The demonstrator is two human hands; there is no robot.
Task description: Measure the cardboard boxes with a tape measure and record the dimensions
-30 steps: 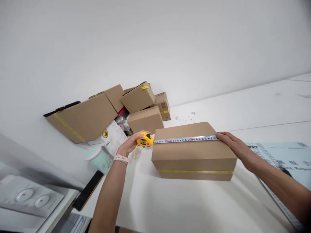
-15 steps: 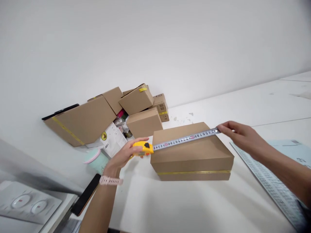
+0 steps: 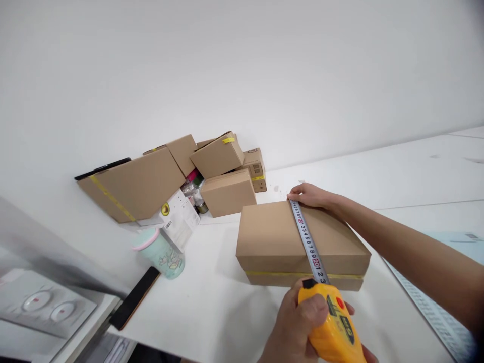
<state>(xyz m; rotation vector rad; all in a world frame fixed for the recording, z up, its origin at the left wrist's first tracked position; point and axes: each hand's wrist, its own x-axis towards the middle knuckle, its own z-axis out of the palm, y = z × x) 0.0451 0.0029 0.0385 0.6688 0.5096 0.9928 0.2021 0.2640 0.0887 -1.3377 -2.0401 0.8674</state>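
Note:
A closed cardboard box point(image 3: 272, 232) with a yellow strip along its front side lies on the white table. My left hand point(image 3: 298, 322) is wrapped round the yellow case of a tape measure point(image 3: 333, 322), held in front of the box's near side. From the case the metal blade runs away from me across the box's top, its numbers facing up. At the far edge of the box, my right hand point(image 3: 308, 195) pinches the blade's end between thumb and fingers.
Several cardboard boxes point(image 3: 227, 194) are stacked against the wall at the back left. In front of them stand a mint-green cup point(image 3: 166, 257) and a white packet point(image 3: 179, 219). A black flat object point(image 3: 136, 297) lies at the table's left edge. A light-blue printed sheet point(image 3: 446, 282) is under my right forearm.
The tape measure has turned from lying along the box's length to crossing its width. My left hand came toward me and right with the case; my right hand moved left to the far edge.

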